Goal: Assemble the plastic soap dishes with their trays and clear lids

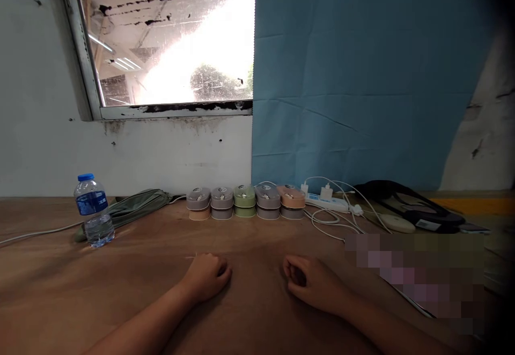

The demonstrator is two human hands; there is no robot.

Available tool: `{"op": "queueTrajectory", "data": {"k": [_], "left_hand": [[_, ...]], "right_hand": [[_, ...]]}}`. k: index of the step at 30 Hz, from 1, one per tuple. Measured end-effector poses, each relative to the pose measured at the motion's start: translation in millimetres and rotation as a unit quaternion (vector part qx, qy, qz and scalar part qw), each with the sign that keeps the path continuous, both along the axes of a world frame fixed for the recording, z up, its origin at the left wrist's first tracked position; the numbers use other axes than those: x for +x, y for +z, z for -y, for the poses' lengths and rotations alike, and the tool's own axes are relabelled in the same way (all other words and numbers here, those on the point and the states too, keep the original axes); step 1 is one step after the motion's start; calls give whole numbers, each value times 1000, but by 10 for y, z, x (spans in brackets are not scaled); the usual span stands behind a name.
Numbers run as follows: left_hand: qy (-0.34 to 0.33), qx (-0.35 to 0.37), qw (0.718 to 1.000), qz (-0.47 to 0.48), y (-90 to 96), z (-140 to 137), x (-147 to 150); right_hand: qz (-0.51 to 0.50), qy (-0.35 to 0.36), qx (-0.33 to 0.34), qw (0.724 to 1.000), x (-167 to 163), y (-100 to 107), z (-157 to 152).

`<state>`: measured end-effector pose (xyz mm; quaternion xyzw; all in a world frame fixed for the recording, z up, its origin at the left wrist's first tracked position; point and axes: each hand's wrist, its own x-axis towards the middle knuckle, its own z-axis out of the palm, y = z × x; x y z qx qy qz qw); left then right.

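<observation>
On our brown table point(140, 269) by the window point(173, 38), both fists curl empty — left hand point(207, 275), right hand point(309, 282); boxes point(244, 202) at twelve o'clock run nine-to-three.

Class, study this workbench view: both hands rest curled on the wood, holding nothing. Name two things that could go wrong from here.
1. The water bottle stands upright near a cable; if knocked over, it might roll or leak.
2. Loose white cables by the power strip lie beyond the right hand; a reach toward the small containers could snag them.
</observation>
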<state>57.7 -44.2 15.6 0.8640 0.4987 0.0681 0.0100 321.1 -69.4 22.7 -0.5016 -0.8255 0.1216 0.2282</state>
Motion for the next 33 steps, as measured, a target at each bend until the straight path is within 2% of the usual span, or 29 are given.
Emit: {"op": "queueTrajectory", "data": {"k": [3, 5, 6, 8, 10, 12, 15, 17, 19, 22, 25, 27, 29, 33], "left_hand": [[-23, 74, 997, 22, 85, -175, -91], [-1, 154, 987, 54, 208, -419, -191], [33, 183, 979, 78, 274, -571, -244], [153, 222, 952, 144, 380, -904, -337], [267, 213, 912, 228, 421, -1219, -394], [336, 167, 877, 301, 399, -1462, -418], [339, 101, 857, 375, 326, -1656, -439], [322, 91, 854, 399, 299, -1687, -467], [330, 105, 841, 416, 286, -1655, -510], [375, 138, 796, 455, 222, -1486, -571], [409, 155, 753, 492, 45, -1150, -566], [401, 153, 743, 513, -92, -851, -498], [330, 116, 748, 564, -177, -544, -386], [137, -60, 799, 582, -115, -89, -164]], "right_hand": [[24, -4, 17, 1000, 22, 70, 26], [25, -4, 26, 999, 26, 99, 45], [22, -2, 28, 999, 22, 104, 54], [13, 4, 26, 1000, 5, 96, 73], [5, 16, 9, 1000, -19, 67, 90], [-2, 27, -11, 1000, -43, 31, 101], [-8, 30, -18, 999, -64, -13, 104], [-10, 25, -17, 999, -67, -26, 98], [-16, 21, -22, 999, -62, -28, 89], [-26, 18, -22, 999, -47, -24, 74], [-24, 19, -9, 1000, -36, -37, 58], [-12, 19, -5, 1000, -37, -53, 50], [-5, 17, -8, 1000, -44, -63, 48], [-15, 14, -13, 1000, -51, -45, 54]]}}
